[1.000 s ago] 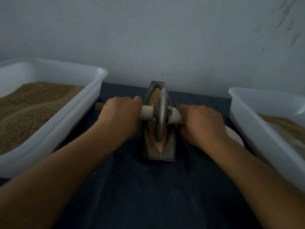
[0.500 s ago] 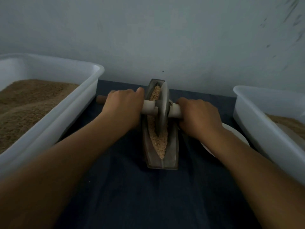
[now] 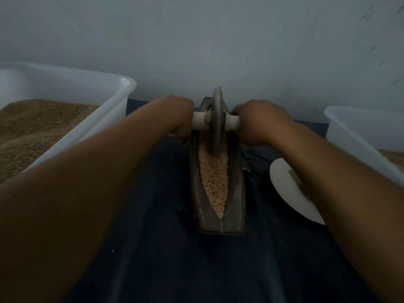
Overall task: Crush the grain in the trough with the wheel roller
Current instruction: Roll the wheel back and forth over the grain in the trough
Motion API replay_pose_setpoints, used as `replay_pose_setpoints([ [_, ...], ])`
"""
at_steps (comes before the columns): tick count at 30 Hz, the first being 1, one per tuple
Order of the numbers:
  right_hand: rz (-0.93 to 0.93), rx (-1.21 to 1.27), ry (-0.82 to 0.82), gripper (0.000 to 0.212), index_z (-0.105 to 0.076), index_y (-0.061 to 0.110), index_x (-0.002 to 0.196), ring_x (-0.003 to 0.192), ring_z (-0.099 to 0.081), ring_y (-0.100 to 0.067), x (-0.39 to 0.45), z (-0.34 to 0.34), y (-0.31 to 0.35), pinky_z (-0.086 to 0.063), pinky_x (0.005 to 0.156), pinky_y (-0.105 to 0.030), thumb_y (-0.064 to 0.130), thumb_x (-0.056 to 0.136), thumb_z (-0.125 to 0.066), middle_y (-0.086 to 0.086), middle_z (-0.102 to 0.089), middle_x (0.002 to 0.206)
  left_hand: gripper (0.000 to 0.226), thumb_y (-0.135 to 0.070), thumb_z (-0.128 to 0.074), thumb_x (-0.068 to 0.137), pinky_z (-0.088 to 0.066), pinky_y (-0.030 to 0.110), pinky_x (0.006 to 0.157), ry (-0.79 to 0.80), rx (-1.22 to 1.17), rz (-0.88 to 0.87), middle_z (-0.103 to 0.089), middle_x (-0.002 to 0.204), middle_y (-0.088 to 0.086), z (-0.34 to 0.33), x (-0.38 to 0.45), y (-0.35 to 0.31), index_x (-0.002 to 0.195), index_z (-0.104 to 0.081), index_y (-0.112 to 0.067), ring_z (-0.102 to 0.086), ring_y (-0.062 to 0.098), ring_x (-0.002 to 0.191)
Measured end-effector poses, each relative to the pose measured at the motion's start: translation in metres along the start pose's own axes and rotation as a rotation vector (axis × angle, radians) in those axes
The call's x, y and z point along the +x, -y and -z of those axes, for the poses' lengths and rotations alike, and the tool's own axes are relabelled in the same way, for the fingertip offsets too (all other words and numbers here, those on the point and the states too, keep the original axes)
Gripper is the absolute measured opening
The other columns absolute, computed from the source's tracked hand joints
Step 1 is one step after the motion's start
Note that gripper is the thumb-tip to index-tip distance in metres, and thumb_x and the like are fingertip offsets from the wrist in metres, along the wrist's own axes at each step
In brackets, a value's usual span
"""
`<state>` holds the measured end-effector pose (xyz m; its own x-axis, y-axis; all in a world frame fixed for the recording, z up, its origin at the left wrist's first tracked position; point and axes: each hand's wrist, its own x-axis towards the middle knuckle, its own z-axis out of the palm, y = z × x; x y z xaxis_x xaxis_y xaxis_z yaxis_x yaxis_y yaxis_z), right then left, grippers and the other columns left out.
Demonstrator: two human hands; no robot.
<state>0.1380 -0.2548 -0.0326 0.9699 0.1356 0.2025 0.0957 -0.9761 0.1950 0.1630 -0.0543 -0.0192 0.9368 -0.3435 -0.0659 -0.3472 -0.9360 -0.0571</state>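
Note:
A narrow boat-shaped metal trough (image 3: 237, 206) lies lengthwise on the dark cloth, filled with pale crushed grain (image 3: 214, 180). The grey wheel roller (image 3: 216, 119) stands upright in the trough's far end, close to the wall, on a pale cross handle (image 3: 200, 123). My left hand (image 3: 175, 115) grips the handle left of the wheel. On the other side my right hand (image 3: 260, 121) grips the handle's right part. Both arms are stretched forward. The handle's outer ends are hidden by my hands.
A white tub (image 3: 105, 101) of brown grain stands at the left. Another white tub (image 3: 360, 136) is at the right edge. A white plate (image 3: 284, 186) lies right of the trough, partly under my right arm. A grey wall rises just behind the trough.
Both hands have pushed the wheel roller away from me, from the trough's middle to its far end. More grain shows in the near half of the trough.

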Motion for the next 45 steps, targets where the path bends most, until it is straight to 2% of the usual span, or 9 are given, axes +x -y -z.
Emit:
replay_pose_setpoints([
  [6,-0.029,-0.009,-0.007,0.035,-0.063,0.029,0.114,0.088,-0.062,-0.025,-0.019,0.003,0.006,-0.028,0.054,-0.026,0.033,0.079,-0.068,-0.003,-0.066,0.104,0.056,-0.033,-0.078,0.074,-0.051,0.049,0.089,-0.076,-0.027,0.023,-0.060,0.110,0.008,-0.010,-0.018,0.002,0.121,-0.051,-0.018,-0.059,0.031,0.100],
  [11,-0.024,-0.023,-0.119,0.027,-0.063,0.023,0.099,0.084,-0.063,-0.030,-0.059,0.005,0.016,-0.031,0.058,-0.028,0.035,0.076,-0.071,-0.007,-0.066,0.093,0.036,-0.028,-0.071,0.080,-0.051,0.041,0.078,-0.114,0.036,0.021,-0.048,0.085,0.003,-0.016,-0.047,-0.004,0.110,-0.057,-0.014,-0.050,0.023,0.079],
  [16,-0.020,0.024,-0.159,0.031,-0.057,0.023,0.104,0.078,-0.060,-0.030,-0.098,0.011,0.024,-0.035,0.059,-0.031,0.039,0.080,-0.067,-0.006,-0.064,0.091,0.033,-0.027,-0.070,0.083,-0.050,0.039,0.078,-0.172,0.123,-0.019,-0.055,0.090,0.003,-0.012,-0.086,-0.015,0.109,-0.055,-0.015,-0.056,0.023,0.085],
  [23,0.029,-0.073,-0.333,0.021,-0.059,0.019,0.089,0.057,-0.038,-0.020,-0.135,0.027,0.036,-0.005,0.048,-0.024,0.031,0.077,-0.072,-0.001,-0.061,0.074,0.044,-0.030,-0.073,0.082,-0.041,0.032,0.067,-0.267,0.162,0.012,-0.060,0.106,0.005,-0.018,-0.135,-0.017,0.112,-0.046,-0.015,-0.061,0.022,0.090],
  [30,0.025,-0.011,-0.370,0.025,-0.059,0.018,0.088,0.060,-0.054,-0.024,-0.145,0.015,0.032,-0.017,0.051,-0.026,0.029,0.075,-0.077,-0.001,-0.061,0.074,0.043,-0.032,-0.074,0.079,-0.034,0.030,0.066,-0.406,0.231,-0.019,-0.061,0.101,0.004,-0.023,-0.133,-0.021,0.109,-0.049,-0.016,-0.060,0.019,0.084],
  [33,-0.003,-0.008,-0.339,0.026,-0.056,0.019,0.092,0.061,-0.047,-0.021,-0.133,0.006,0.029,-0.009,0.048,-0.026,0.032,0.078,-0.073,0.000,-0.061,0.079,0.042,-0.032,-0.074,0.079,-0.034,0.032,0.068,-0.378,0.210,-0.026,-0.061,0.100,0.004,-0.022,-0.115,-0.020,0.108,-0.048,-0.015,-0.054,0.019,0.077],
  [35,-0.035,0.010,-0.273,0.025,-0.052,0.022,0.096,0.063,-0.041,-0.020,-0.118,0.001,0.025,-0.014,0.048,-0.028,0.035,0.082,-0.068,0.001,-0.062,0.084,0.041,-0.031,-0.073,0.080,-0.035,0.034,0.068,-0.350,0.219,-0.022,-0.061,0.100,0.006,-0.021,-0.099,-0.020,0.108,-0.048,-0.014,-0.049,0.019,0.075],
  [42,-0.061,0.026,-0.105,0.028,-0.062,0.029,0.102,0.076,-0.057,-0.024,-0.055,-0.006,0.011,-0.029,0.054,-0.028,0.038,0.075,-0.068,-0.001,-0.066,0.094,0.039,-0.023,-0.069,0.084,-0.048,0.043,0.079,-0.177,0.155,-0.040,-0.062,0.107,0.013,-0.011,-0.046,-0.009,0.115,-0.050,-0.008,-0.061,0.031,0.096],
  [45,-0.084,0.024,-0.015,0.029,-0.066,0.030,0.106,0.090,-0.064,-0.027,-0.027,-0.007,0.004,-0.038,0.063,-0.030,0.039,0.078,-0.064,-0.002,-0.067,0.104,0.033,-0.021,-0.067,0.084,-0.050,0.042,0.075,-0.174,0.181,-0.037,-0.058,0.094,0.011,-0.007,-0.029,-0.010,0.112,-0.055,-0.008,-0.058,0.029,0.086],
])
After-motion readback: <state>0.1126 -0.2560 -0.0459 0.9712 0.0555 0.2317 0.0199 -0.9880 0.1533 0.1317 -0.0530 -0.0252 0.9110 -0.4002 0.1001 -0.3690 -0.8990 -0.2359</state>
